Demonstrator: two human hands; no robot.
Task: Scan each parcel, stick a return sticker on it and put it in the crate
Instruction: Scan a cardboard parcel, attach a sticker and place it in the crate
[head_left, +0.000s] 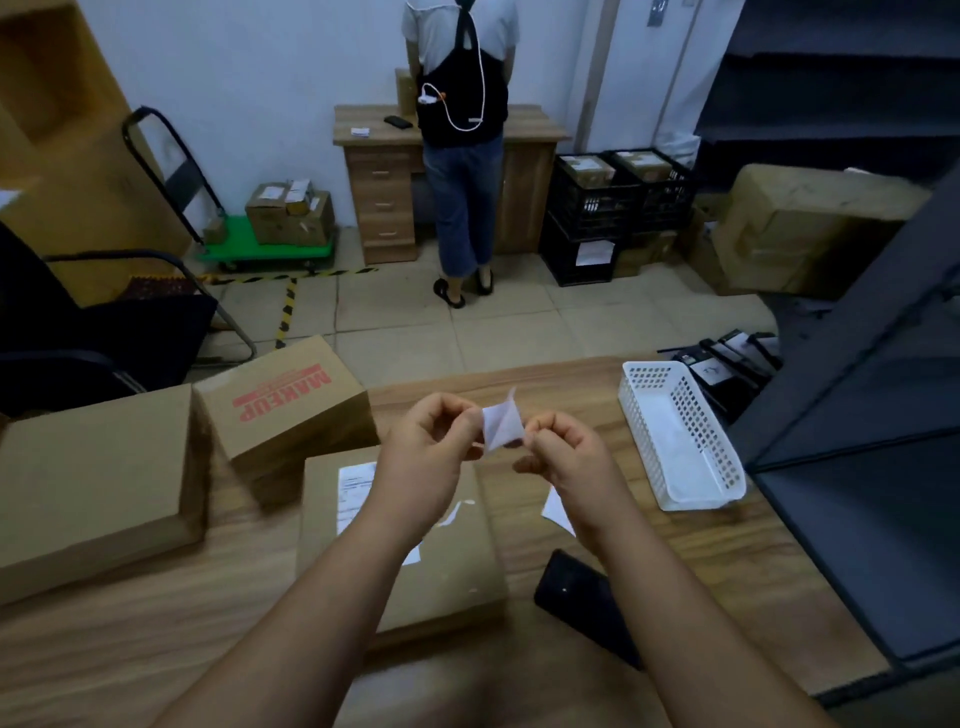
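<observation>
White sticker (502, 427) is pinched between the left hand (427, 447) and right hand (563, 457), above a cardboard parcel (447, 561) on the desk (156, 623).

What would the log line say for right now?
step: peeling sticker | left hand: pinches sticker | right hand: pinches sticker | parcel: on table under hands, labelled | not yet stuck
</observation>
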